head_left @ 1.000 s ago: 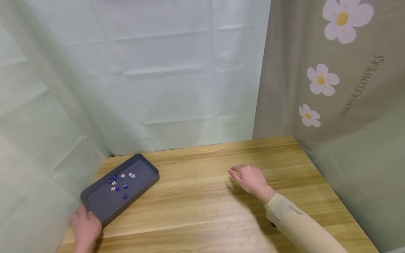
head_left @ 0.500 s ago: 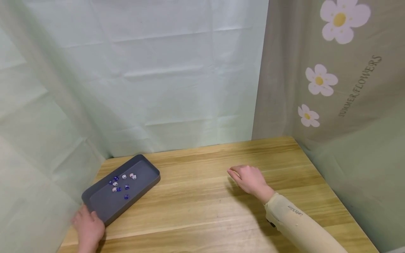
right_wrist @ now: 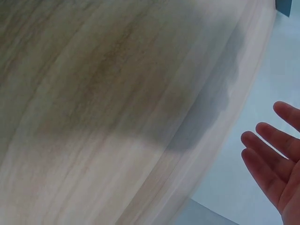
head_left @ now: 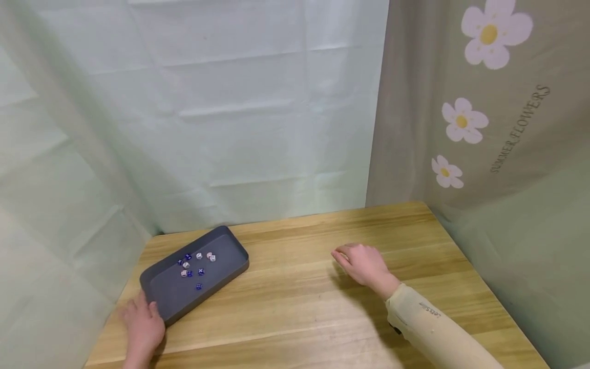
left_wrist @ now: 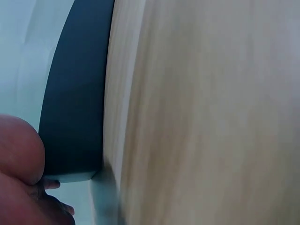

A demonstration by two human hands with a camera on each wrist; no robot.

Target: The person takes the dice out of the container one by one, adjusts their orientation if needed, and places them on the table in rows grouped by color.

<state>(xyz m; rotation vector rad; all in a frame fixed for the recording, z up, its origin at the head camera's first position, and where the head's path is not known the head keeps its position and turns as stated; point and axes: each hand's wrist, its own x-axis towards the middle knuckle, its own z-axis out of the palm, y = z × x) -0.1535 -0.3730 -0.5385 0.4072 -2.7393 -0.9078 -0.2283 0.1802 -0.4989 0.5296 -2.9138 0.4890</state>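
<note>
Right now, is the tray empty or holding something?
The tray is holding something but not full: the head view shows blue dice and white dice scattered on its floor, with bare floor around them.

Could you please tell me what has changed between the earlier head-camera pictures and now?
The dark grey tray has slid to the right across the wooden table, together with the left hand at its near left corner. Nothing was visibly taken hold of or let go. The blue and white dice kept their arrangement inside, and the right hand stayed about where it was.
</note>
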